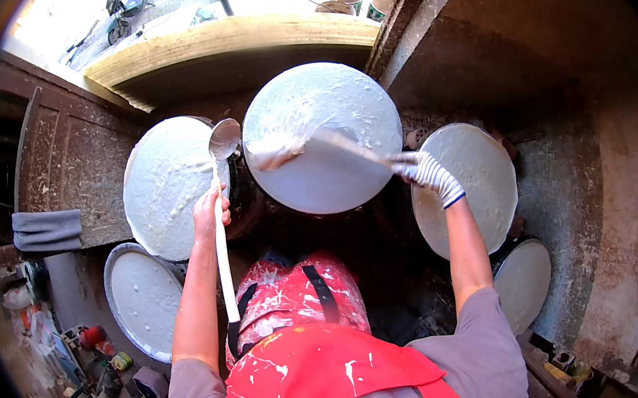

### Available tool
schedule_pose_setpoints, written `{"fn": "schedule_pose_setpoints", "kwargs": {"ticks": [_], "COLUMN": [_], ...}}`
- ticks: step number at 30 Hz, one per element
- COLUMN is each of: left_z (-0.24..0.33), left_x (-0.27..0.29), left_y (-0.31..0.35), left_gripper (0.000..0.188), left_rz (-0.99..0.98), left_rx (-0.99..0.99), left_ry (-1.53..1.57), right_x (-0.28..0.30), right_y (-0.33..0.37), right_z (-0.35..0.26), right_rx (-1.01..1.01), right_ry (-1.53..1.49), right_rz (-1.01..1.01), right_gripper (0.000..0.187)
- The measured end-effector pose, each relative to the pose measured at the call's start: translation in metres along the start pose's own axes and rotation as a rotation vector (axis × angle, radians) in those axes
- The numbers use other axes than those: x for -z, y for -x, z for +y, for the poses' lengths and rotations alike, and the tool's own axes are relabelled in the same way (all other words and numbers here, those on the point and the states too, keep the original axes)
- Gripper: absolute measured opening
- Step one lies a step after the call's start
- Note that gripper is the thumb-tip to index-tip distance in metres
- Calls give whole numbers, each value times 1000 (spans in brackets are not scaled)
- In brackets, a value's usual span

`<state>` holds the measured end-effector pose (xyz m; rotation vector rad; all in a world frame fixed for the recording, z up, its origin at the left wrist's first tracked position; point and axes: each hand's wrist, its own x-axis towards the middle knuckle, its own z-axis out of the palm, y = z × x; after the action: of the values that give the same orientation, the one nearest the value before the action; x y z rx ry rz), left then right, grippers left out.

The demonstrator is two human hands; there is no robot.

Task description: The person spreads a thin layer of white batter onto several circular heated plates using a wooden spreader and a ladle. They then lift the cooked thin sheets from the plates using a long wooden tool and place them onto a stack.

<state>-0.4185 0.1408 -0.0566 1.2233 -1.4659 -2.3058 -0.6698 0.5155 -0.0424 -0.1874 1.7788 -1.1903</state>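
My left hand (208, 210), bare, is closed around the long white handle of a metal ladle (224, 136). The ladle's bowl sits over the gap between the left and middle round tops. My right hand (429, 176), in a striped glove, grips the pale handle of a tool (346, 146). Motion smears the tool's brownish head over the middle round top (325, 187), so its kind is unclear. A thick white coat covers this top, lumpy at the far side and smooth at the near side. The left round top (170, 191) carries a similar lumpy white coat.
More white-coated round tops stand at the right (464, 191), lower right (524, 282) and lower left (143, 299). Beyond runs a pale wooden ledge (240, 40). A folded grey cloth (48, 230) hangs at left. Walls close in the right side. Clutter covers the lower-left floor.
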Motion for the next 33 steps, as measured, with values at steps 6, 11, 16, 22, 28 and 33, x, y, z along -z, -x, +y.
{"fn": "schedule_pose_setpoints", "kwargs": {"ticks": [6, 11, 16, 22, 28, 33], "left_z": [-7, -10, -16, -21, -23, -8], "left_x": [-3, 7, 9, 5, 6, -1], "left_y": [11, 42, 74, 84, 87, 91], "left_gripper": [27, 27, 30, 30, 21, 28], "left_rz": [10, -29, -110, -170, -369, -519], "left_rx": [-18, -4, 1, 2, 26, -87], "left_ry": [-173, -244, -364, -375, -380, -235], "right_x": [-53, -56, -53, -100, -127, -214], "right_y": [-31, 10, 29, 48, 79, 106], "right_z": [16, 20, 71, 63, 106, 103], "right_rx": [352, 139, 267, 194, 211, 235], "right_ry": [164, 218, -58, 59, -105, -176], "right_rz": [59, -74, 264, 97, 435, 574], "right_gripper": [31, 30, 34, 34, 40, 45]}}
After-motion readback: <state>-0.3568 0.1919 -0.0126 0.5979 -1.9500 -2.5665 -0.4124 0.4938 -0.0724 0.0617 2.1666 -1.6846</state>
